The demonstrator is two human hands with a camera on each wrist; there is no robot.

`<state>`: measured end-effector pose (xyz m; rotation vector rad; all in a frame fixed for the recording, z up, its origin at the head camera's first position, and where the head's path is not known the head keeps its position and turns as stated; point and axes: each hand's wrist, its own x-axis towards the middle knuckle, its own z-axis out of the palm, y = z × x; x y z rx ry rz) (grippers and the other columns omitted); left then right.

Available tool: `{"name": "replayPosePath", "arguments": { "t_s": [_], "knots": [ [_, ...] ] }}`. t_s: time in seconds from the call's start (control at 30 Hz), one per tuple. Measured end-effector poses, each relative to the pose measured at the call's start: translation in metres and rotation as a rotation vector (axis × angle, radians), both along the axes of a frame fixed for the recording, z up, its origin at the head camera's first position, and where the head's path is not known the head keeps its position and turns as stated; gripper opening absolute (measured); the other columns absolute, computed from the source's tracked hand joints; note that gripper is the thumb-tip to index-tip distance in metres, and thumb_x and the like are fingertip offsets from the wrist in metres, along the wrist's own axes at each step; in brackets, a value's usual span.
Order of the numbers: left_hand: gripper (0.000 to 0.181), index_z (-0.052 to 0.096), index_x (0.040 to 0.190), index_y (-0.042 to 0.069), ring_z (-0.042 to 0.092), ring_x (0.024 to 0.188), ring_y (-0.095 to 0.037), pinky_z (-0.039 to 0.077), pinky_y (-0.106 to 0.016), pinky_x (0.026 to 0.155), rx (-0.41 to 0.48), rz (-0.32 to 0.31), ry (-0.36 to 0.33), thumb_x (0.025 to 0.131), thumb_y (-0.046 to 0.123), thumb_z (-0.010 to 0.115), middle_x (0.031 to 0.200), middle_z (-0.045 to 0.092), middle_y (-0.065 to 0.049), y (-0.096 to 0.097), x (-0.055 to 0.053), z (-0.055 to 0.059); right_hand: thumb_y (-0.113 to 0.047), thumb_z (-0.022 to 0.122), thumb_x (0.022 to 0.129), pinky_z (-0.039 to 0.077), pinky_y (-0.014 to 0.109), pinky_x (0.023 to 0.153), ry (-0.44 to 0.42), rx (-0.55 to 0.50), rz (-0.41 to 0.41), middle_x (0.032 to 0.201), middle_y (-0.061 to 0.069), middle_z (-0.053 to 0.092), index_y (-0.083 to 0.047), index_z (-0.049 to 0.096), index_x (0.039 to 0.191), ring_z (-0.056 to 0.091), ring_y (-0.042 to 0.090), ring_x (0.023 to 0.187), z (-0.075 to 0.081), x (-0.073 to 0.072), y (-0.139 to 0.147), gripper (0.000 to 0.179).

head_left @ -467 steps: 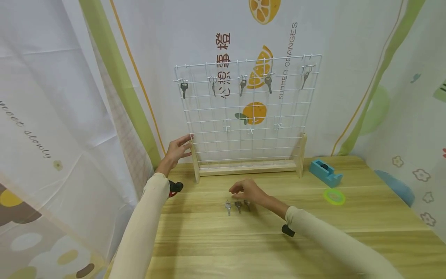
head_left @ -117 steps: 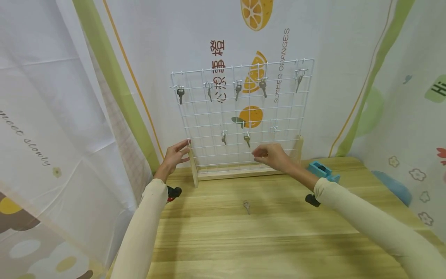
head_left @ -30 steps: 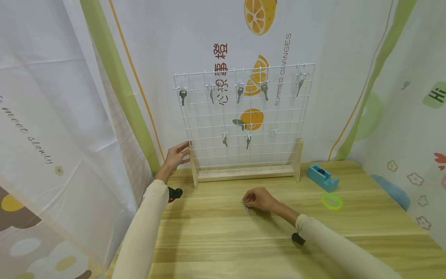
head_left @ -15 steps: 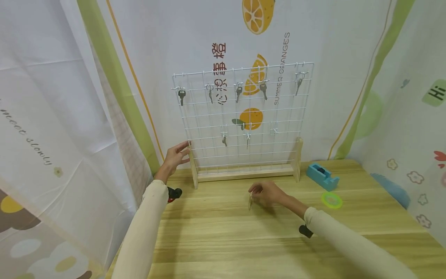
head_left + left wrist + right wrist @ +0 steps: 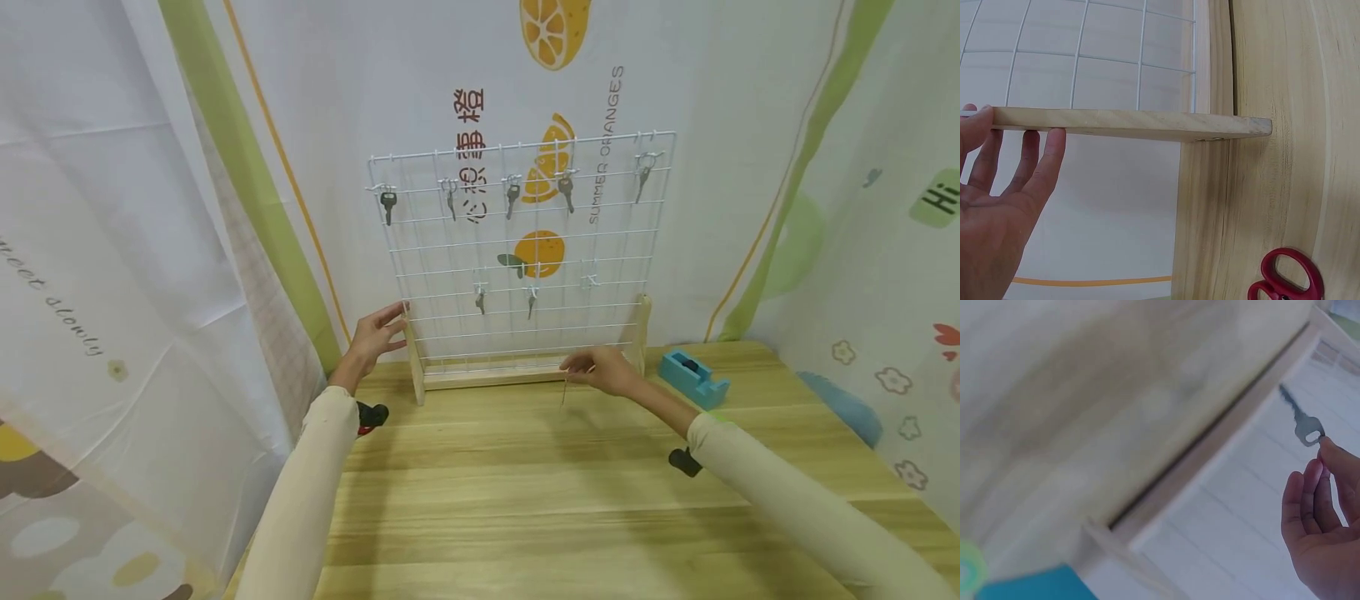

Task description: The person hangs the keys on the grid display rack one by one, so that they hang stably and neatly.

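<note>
My right hand point(image 5: 603, 371) pinches a key point(image 5: 1309, 428) between thumb and fingertips, in front of the rack's wooden base bar. In the head view this key hangs edge-on below the fingers. A white wire grid rack point(image 5: 450, 250) stands on wooden feet, with a row of keys on hooks along its top. Lower down, two more keys point(image 5: 481, 301) hang side by side, and to their right a hook point(image 5: 591, 281) holds no key. My left hand point(image 5: 1007, 194) grips the rack's left wooden post point(image 5: 1129, 122), thumb on one side and fingertips on the other.
A blue tape dispenser point(image 5: 693, 379) sits on the wooden table point(image 5: 480, 517) right of the rack. The green-yellow ring point(image 5: 969, 569) near it is mostly behind the right sleeve. Red-handled scissors point(image 5: 1291, 275) lie near the left wrist. Printed curtains surround the table.
My right hand has picked the last loose key off the table and carried it up and right, towards the rack's base. Earlier, two other keys went onto lower hooks. My left hand stays put.
</note>
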<state>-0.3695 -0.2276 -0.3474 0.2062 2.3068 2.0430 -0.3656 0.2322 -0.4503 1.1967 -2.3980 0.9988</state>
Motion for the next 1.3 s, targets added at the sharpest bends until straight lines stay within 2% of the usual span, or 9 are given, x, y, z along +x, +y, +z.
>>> {"name": "replayPosePath", "arguments": {
  "t_s": [0.03, 0.1, 0.17, 0.4, 0.5, 0.6, 0.73, 0.83, 1.3],
  "knots": [
    [0.054, 0.037, 0.161, 0.005, 0.035, 0.151, -0.035, 0.045, -0.054, 0.115, 0.003, -0.002, -0.004, 0.109, 0.002, 0.051, 0.168, 0.029, -0.013, 0.0, 0.001, 0.002, -0.004, 0.08, 0.09, 0.062, 0.03, 0.061, -0.016, 0.026, -0.049, 0.088, 0.01, 0.076, -0.002, 0.077, 0.102, 0.072, 0.021, 0.073, 0.02, 0.012, -0.003, 0.013],
    [0.054, 0.037, 0.161, 0.005, 0.035, 0.151, -0.035, 0.044, -0.055, 0.115, 0.004, -0.002, -0.007, 0.109, 0.002, 0.051, 0.168, 0.029, -0.014, 0.0, 0.002, 0.003, 0.005, 0.078, 0.089, 0.062, 0.03, 0.061, -0.024, 0.041, -0.081, 0.086, 0.017, 0.075, 0.005, 0.075, 0.1, 0.072, 0.026, 0.073, 0.047, 0.026, -0.004, 0.012],
    [0.054, 0.037, 0.161, 0.006, 0.035, 0.151, -0.034, 0.045, -0.054, 0.115, 0.0, -0.002, 0.005, 0.109, 0.003, 0.051, 0.168, 0.03, -0.013, 0.0, 0.001, 0.0, 0.007, 0.077, 0.09, 0.062, 0.026, 0.064, -0.038, 0.071, -0.125, 0.088, 0.019, 0.075, 0.007, 0.074, 0.102, 0.072, 0.028, 0.076, 0.067, 0.034, -0.001, 0.012],
    [0.053, 0.039, 0.161, 0.01, 0.038, 0.149, -0.033, 0.049, -0.05, 0.112, -0.035, 0.013, 0.039, 0.11, 0.008, 0.052, 0.168, 0.031, -0.011, -0.003, -0.008, -0.011, 0.002, 0.076, 0.093, 0.065, 0.039, 0.078, -0.053, 0.068, -0.223, 0.096, 0.016, 0.077, 0.005, 0.075, 0.109, 0.074, 0.032, 0.087, 0.114, 0.039, 0.013, 0.016],
    [0.052, 0.041, 0.16, 0.01, 0.04, 0.148, -0.033, 0.051, -0.048, 0.11, -0.04, 0.024, 0.034, 0.11, 0.007, 0.052, 0.168, 0.032, -0.011, -0.003, -0.009, -0.012, 0.001, 0.077, 0.092, 0.066, 0.036, 0.077, -0.013, 0.058, -0.268, 0.094, 0.015, 0.078, 0.003, 0.077, 0.107, 0.075, 0.031, 0.085, 0.131, 0.039, 0.015, 0.015],
    [0.052, 0.042, 0.16, 0.01, 0.041, 0.148, -0.033, 0.052, -0.048, 0.11, -0.043, 0.031, 0.032, 0.11, 0.007, 0.053, 0.167, 0.033, -0.011, -0.003, -0.009, -0.011, -0.002, 0.078, 0.093, 0.065, 0.027, 0.075, 0.024, 0.048, -0.32, 0.093, 0.014, 0.078, 0.001, 0.078, 0.107, 0.075, 0.03, 0.083, 0.146, 0.038, 0.017, 0.014],
    [0.052, 0.042, 0.16, 0.01, 0.041, 0.148, -0.034, 0.051, -0.049, 0.11, -0.039, 0.026, 0.034, 0.11, 0.006, 0.052, 0.167, 0.033, -0.012, -0.002, -0.008, -0.01, -0.005, 0.078, 0.094, 0.059, 0.014, 0.073, 0.03, 0.023, -0.37, 0.095, 0.015, 0.078, 0.001, 0.078, 0.108, 0.075, 0.032, 0.085, 0.16, 0.036, 0.02, 0.015],
    [0.052, 0.04, 0.161, 0.01, 0.039, 0.149, -0.034, 0.05, -0.05, 0.111, -0.038, 0.019, 0.033, 0.11, 0.006, 0.051, 0.168, 0.031, -0.012, -0.002, -0.008, -0.01, -0.007, 0.077, 0.095, 0.054, 0.01, 0.07, 0.023, 0.015, -0.389, 0.097, 0.016, 0.078, 0.001, 0.078, 0.11, 0.075, 0.034, 0.087, 0.167, 0.033, 0.021, 0.016],
    [0.053, 0.037, 0.161, 0.008, 0.041, 0.147, -0.035, 0.051, -0.049, 0.11, -0.034, 0.025, 0.037, 0.11, 0.005, 0.051, 0.168, 0.031, -0.013, -0.001, -0.007, -0.011, -0.009, 0.076, 0.097, 0.054, 0.018, 0.069, -0.034, 0.044, -0.444, 0.101, 0.018, 0.077, 0.0, 0.077, 0.113, 0.073, 0.036, 0.093, 0.174, 0.024, 0.022, 0.019]
  ]
}}
